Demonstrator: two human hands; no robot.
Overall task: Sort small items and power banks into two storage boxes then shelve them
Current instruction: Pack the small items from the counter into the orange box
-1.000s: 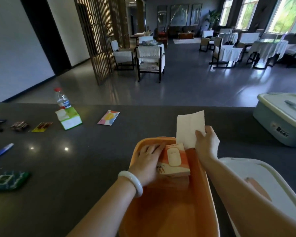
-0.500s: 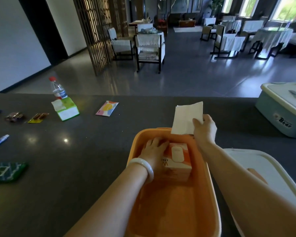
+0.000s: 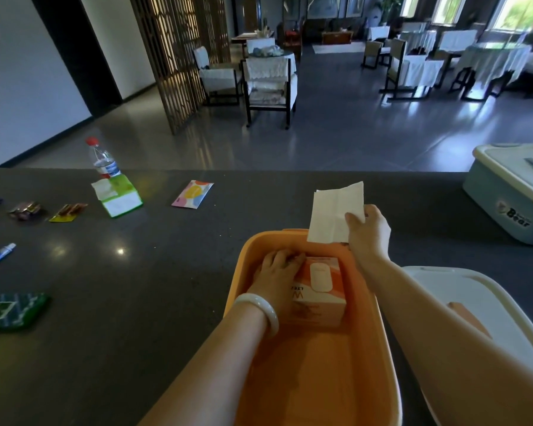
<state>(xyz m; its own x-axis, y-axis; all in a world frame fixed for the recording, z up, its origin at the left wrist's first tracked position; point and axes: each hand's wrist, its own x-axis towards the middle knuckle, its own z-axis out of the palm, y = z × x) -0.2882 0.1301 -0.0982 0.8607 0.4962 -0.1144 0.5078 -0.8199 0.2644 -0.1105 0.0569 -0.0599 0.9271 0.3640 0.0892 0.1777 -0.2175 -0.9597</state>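
While left hand (image 3: 279,272) presses the carton (image 3: 319,290) into the far end of the orange bin (image 3: 382,348), fingers curled on its left edge, right hand (image 3: 368,232) pinches a white tissue (image 3: 336,212) above the far rim, likely keeping it out of the way. Carton sits close to the far wall; near half of the bin is open. White lid (image 3: 474,302) lies just right. Loose items, e.g. green pack (image 3: 117,196), wait far left, well apart.
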